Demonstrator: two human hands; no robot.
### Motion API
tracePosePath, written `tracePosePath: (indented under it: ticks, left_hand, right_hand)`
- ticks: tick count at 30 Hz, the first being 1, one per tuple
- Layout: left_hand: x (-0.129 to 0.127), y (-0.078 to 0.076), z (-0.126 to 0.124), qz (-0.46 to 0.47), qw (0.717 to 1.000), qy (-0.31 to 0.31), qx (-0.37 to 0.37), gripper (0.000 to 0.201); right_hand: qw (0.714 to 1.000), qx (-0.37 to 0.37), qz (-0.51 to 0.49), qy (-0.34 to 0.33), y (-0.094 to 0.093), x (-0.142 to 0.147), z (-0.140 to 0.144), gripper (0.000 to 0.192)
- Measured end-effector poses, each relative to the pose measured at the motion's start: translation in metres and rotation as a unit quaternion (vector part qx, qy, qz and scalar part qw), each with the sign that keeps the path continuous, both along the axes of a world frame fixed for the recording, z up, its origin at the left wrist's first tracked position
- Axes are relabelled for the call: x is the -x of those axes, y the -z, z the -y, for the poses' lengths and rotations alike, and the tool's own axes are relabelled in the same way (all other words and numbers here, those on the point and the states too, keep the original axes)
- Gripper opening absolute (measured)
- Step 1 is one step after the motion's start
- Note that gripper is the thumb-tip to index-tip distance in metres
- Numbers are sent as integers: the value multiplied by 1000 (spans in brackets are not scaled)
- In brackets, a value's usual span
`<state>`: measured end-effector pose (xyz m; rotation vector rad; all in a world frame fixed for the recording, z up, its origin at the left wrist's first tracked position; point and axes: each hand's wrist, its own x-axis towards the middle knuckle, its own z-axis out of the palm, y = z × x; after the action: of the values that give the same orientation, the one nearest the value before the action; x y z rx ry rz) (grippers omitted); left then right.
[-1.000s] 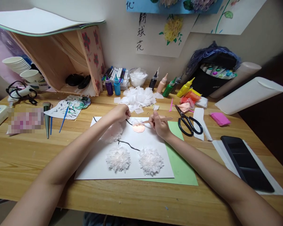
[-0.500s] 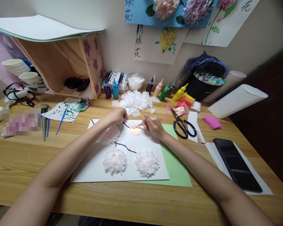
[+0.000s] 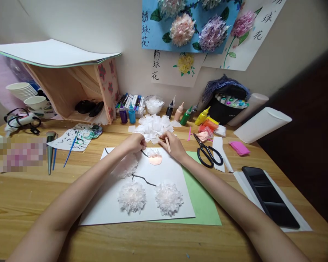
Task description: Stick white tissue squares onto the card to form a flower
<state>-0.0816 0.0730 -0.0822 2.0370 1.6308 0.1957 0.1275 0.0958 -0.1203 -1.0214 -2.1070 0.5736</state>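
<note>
My right hand (image 3: pixel 174 146) is closed round a small wooden stick (image 3: pixel 168 144), its fingertips at the near edge of a pile of white tissue paper pieces (image 3: pixel 155 125). Resting by the top edge of a white sheet (image 3: pixel 104 207), my left hand (image 3: pixel 136 142) is curled closed; I cannot make out what its fingers hold. Between the hands lies a flat peach-coloured clay patch (image 3: pixel 155 160), with white paper bits along its far side. Lower on the sheet are two fluffy white paper flowers, left (image 3: pixel 132 197) and right (image 3: pixel 168 198). A third flower (image 3: pixel 127 166) is partly behind my left forearm. Black stems are drawn between them.
Green paper (image 3: pixel 200 196) lies under the sheet. Black scissors (image 3: pixel 207 153) and a phone (image 3: pixel 270 196) are at right. Paint bottles (image 3: pixel 186 115) and a glass bowl of paper (image 3: pixel 154 104) stand behind. Brushes (image 3: pixel 50 156) and a paint-stained paper (image 3: pixel 76 137) lie left.
My right hand has moved from the peach patch to the tissue pile, and the stick now points toward me. My left hand stays by the sheet's top edge. The camera has tilted upward.
</note>
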Motion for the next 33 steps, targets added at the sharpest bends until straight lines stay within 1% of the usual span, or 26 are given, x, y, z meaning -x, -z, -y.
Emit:
tracePosePath:
  ticks: [3,6,8,10,12,15,17,18,20,23,28,33]
  left_hand:
    - [-1,-2,2,2,1000,-3,5,15]
    - [-3,-5,4,7,1000,-11,11,15]
    - [-3,-6,5,5,1000,-14,11,15]
    - [-3,-7,5,4,1000,-14,10,15]
    - [-3,-9,5,3,1000,-11,12,14]
    - [-4,-20,7,-9,1000,-10,9,14]
    - [-7,-31,11,0,1000,-8,1,22]
    - [-9,-36,13,23,1000,-3,3,27]
    - [-14,-44,20,77,996,30,32,35]
    - [-19,-47,27,113,987,73,87,38]
    - [-22,-43,30,81,988,65,112,25]
    - [-21,-46,30,49,988,75,129,19]
  right_hand:
    - [1000,-19,13,7,2,8,-5,12]
    - [1000,-2,-7,10,-1,9,-3,11]
    - [999,19,-34,17,-4,4,3,14]
    - [996,39,-69,37,-6,-6,11,16]
    - [990,65,-118,50,-8,-17,19,20]
    - [970,127,-205,22,-10,-30,30,29]
    - [957,166,-237,-8,-11,-32,35,33]
    - [953,181,-240,-21,-11,-31,38,34]
    - [952,195,-230,-45,-12,-26,45,33]
    - [963,184,-187,-69,-12,-18,55,27]
    - [977,136,-144,-73,-13,-13,66,21]
    - [979,134,-118,-94,-15,-15,69,22]
